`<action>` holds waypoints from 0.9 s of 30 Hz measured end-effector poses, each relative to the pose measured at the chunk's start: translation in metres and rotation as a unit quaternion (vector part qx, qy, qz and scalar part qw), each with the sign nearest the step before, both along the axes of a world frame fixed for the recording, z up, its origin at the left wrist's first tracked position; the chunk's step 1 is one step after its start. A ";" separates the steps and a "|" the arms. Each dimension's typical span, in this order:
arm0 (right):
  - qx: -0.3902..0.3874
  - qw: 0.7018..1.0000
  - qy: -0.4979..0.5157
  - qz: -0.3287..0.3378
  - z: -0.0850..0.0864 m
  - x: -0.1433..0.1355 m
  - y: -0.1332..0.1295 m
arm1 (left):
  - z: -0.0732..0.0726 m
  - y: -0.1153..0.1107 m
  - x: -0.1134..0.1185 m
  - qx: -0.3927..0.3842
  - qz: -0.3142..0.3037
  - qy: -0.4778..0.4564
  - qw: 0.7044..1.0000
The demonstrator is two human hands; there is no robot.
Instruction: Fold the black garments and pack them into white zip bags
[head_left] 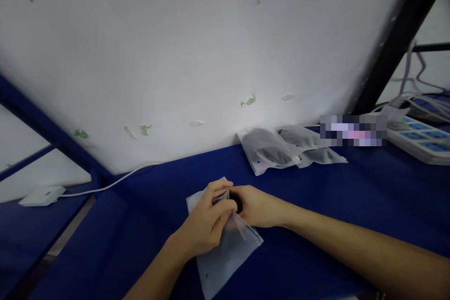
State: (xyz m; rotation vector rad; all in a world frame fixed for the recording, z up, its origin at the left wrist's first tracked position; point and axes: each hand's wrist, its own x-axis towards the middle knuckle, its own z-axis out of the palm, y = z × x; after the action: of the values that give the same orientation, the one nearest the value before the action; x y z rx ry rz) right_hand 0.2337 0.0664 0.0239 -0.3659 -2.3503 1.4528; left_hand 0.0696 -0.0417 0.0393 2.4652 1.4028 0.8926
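Note:
A frosted translucent zip bag lies tilted over the blue table below my hands. My left hand is closed on the bag near its mouth, thumb and fingers pinching the plastic. At the bag's opening, my right hand curls around a dark object. Only a small black patch of that object shows between the hands, so its kind cannot be made out. The right fingertips are hidden behind the object and the plastic.
Several filled frosted bags lie against the white wall. A white power strip with blue sockets and cables sits at the right. A white box with a cord is at the left. The blue tabletop spreads beneath.

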 end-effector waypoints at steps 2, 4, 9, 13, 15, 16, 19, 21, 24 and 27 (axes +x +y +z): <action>-0.003 1.000 -0.015 0.007 -0.004 0.000 0.001 | 0.002 0.001 0.004 -0.015 0.002 0.007 1.000; 0.002 1.000 -0.030 0.010 -0.006 0.001 0.002 | 0.005 0.001 0.007 -0.040 0.012 0.027 0.999; 0.011 0.999 -0.028 -0.018 -0.001 0.004 0.005 | 0.010 0.000 0.000 -0.106 0.100 0.066 0.987; -0.021 0.995 -0.061 -0.075 0.004 0.007 0.010 | 0.009 0.003 -0.024 -0.133 0.195 0.069 0.969; -0.061 0.992 -0.064 -0.092 0.004 0.009 0.013 | 0.009 0.006 -0.040 -0.140 0.271 0.056 0.951; -0.080 0.990 -0.064 -0.096 0.003 0.009 0.014 | 0.009 0.007 -0.048 -0.144 0.309 0.053 0.939; -0.129 0.983 -0.066 -0.117 0.000 0.010 0.019 | 0.009 0.010 -0.068 -0.186 0.364 0.069 0.910; -0.169 0.976 -0.047 -0.126 -0.001 0.010 0.021 | 0.006 0.010 -0.076 -0.222 0.361 0.059 0.904; -0.241 0.964 0.005 -0.111 -0.001 0.008 0.022 | 0.000 0.010 -0.080 -0.238 0.352 0.021 0.905; -0.300 0.949 0.047 -0.080 0.001 0.008 0.020 | -0.006 0.011 -0.080 -0.226 0.349 -0.006 0.909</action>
State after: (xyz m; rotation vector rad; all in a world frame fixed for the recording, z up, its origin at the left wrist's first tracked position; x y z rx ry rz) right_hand 0.2414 0.0861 0.0251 -0.6065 -1.7130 2.0256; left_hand -0.0109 -0.0303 0.0333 1.6169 2.2351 0.5700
